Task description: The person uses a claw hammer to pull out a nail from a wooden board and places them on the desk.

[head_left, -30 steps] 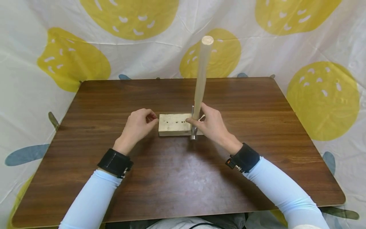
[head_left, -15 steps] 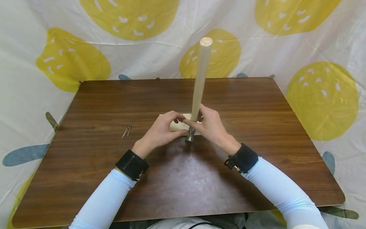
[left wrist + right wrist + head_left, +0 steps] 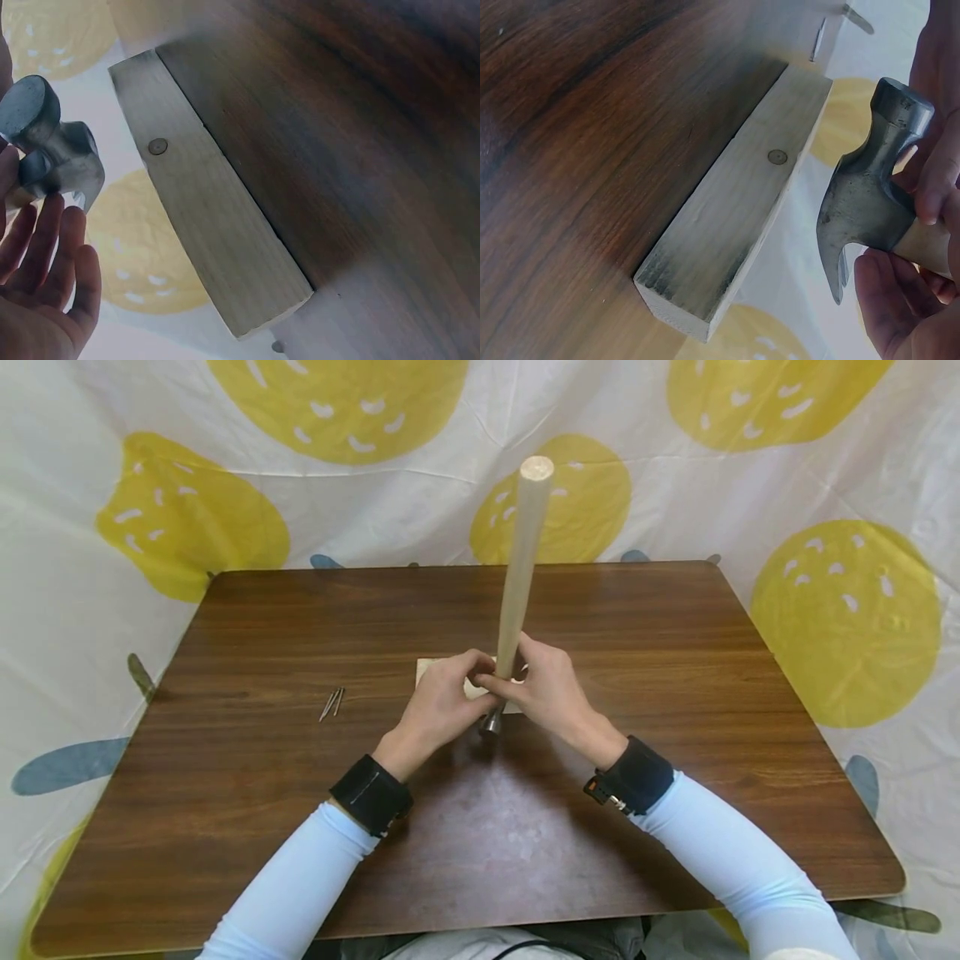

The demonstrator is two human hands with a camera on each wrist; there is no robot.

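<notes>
Wooden block behind hammer

Dark wood-grain desk, rounded corners. Two loose nails lying side by side on it, left of centre. Backdrop: white cloth with big yellow blobs, hanging behind and around the desk.

One hammer stands upright between two hands, the left hand and the right hand, both closed around its lower handle. One wooden block lies just behind the hands, with one nail head showing in its side. Two loose nails lie on the one table, left of the left hand.
</notes>
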